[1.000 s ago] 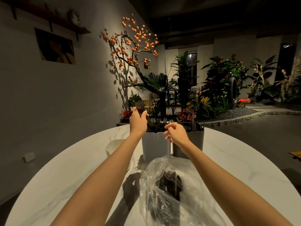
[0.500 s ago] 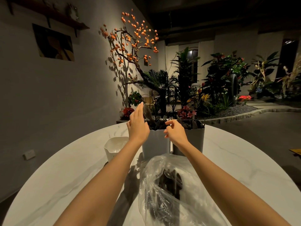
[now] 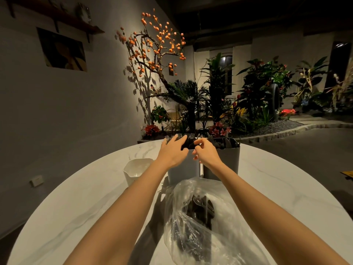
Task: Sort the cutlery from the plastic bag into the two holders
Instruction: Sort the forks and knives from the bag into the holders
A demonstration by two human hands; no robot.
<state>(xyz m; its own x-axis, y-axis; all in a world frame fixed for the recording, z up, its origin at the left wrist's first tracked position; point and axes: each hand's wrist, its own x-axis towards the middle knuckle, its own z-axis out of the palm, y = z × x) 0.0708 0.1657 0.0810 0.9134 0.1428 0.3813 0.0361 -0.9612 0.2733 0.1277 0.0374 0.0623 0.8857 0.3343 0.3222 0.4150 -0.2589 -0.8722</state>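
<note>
1. Cutlery of dark plastic (image 3: 200, 206) lies partly inside the crumpled clear plastic bag (image 3: 200, 226) at the near edge of the round white marble-look table (image 3: 76, 207); more of it stands in the two holders beyond.
2. Black forks (image 3: 188, 139) fill the pale grey square holder on the left (image 3: 183, 169); the darker grey holder just beside it on the right (image 3: 227, 157) carries other dark pieces, too dim to name.
3. Left hand (image 3: 172, 150) lies spread, fingers straight, over the fork tops.
4. Right hand (image 3: 205, 153) is curled at the left holder's rim, thumb and forefinger pinched; whether they pinch a fork I cannot tell.
5. Judged step: settling the forks. Press lightly and evenly, steady the holder, keep the tines from snagging.
6. A white faceted cup (image 3: 133, 169) stands to the left, apart.
</note>
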